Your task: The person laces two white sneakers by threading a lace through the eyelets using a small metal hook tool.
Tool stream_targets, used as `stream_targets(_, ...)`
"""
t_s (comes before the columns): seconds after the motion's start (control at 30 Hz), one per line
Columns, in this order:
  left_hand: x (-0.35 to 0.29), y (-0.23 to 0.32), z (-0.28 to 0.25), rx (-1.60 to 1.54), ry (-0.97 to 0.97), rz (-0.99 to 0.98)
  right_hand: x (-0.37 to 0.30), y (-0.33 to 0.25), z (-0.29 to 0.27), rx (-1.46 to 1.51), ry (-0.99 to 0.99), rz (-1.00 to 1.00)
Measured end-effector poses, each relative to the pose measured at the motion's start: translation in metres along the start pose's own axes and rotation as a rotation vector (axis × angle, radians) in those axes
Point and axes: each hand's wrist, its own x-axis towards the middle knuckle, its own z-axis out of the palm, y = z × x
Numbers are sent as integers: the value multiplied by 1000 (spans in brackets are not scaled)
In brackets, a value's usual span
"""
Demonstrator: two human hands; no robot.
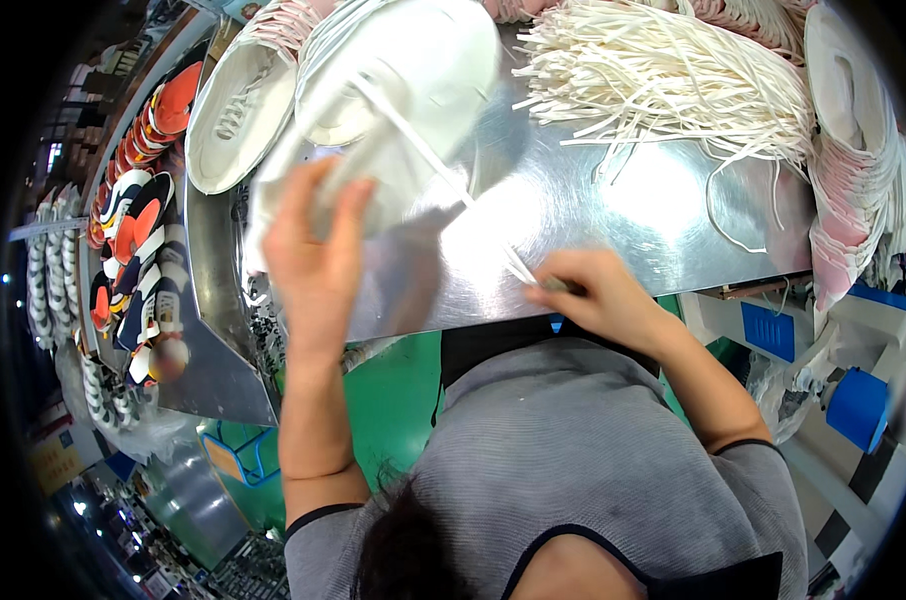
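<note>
My left hand (318,240), smeared by motion, grips the near edge of a blurred white shoe upper (388,195) between thumb and fingers. From that upper a white shoelace (433,160) runs slantwise, pulled straight, down to my right hand (593,290). The right fingers are closed on the lace's near end, low over the table's front edge. Something small and dark shows in that fist, too hidden to name. Behind the upper lies a large white rounded piece (463,60), and left of it a white shoe upper with lacing (235,115).
A thick bundle of white laces (663,80) lies on the metal table (613,220). Stacked white and pink uppers (843,200) stand at the right edge. A rack of colourful shoes (138,230) is on the left. A blue-framed stool (243,455) stands on the green floor.
</note>
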Motion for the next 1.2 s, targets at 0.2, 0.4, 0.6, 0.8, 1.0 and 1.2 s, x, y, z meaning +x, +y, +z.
stream_targets(0.2,23,22,-5,-236,104,-40,-104,4,-34,-57,-194,321)
stream_targets(0.4,-33,-14,58,266,-650,25,-45,1,-18,385,313,99)
stream_targets(0.6,-29,6,45,167,-689,78,44,5,-12,257,407,-11)
stream_targets(0.8,-13,38,63,308,-659,142,73,17,0,139,555,-156)
stream_targets(1.0,-10,16,88,308,-675,-76,78,24,1,224,522,-220)
stream_targets(1.2,-6,9,97,195,-658,-212,27,22,-14,299,371,5)
